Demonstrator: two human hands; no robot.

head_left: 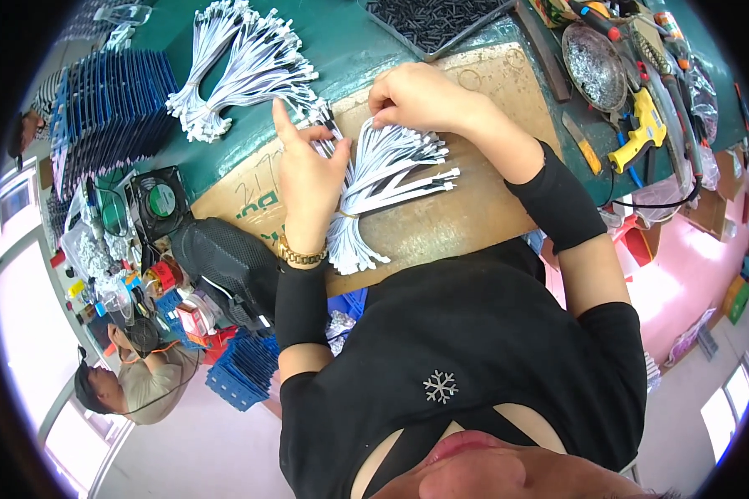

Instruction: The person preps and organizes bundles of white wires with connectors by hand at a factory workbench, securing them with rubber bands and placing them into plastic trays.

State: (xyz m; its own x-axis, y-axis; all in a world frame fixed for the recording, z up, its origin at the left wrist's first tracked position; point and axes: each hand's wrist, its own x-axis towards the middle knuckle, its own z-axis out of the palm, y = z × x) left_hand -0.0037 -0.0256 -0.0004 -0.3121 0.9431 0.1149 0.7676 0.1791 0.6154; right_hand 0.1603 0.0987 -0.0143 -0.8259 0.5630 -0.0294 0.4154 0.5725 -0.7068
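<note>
A bundle of white cables (395, 166) with small connectors at its ends lies on a brown board, tied near its lower end. My left hand (312, 179) is over the bundle's left side, index finger stretched out. Its thumb and other fingers close on a cable with a short black sleeve (328, 121). My right hand (416, 96) is above the bundle's top end, fingers curled in a pinch beside the cable ends. What sits between those fingertips is hidden. Two more bundles of white cables (254, 71) lie beyond my left hand.
A tray of short black tubes (437, 25) stands at the far edge of the cardboard (508, 91). To the right are a yellow glue gun (641, 131), a cutter knife (582, 145) and a metal dish (595, 66). Blue racks (112, 108) and a fan (158, 200) stand left. A person (133, 378) works nearby.
</note>
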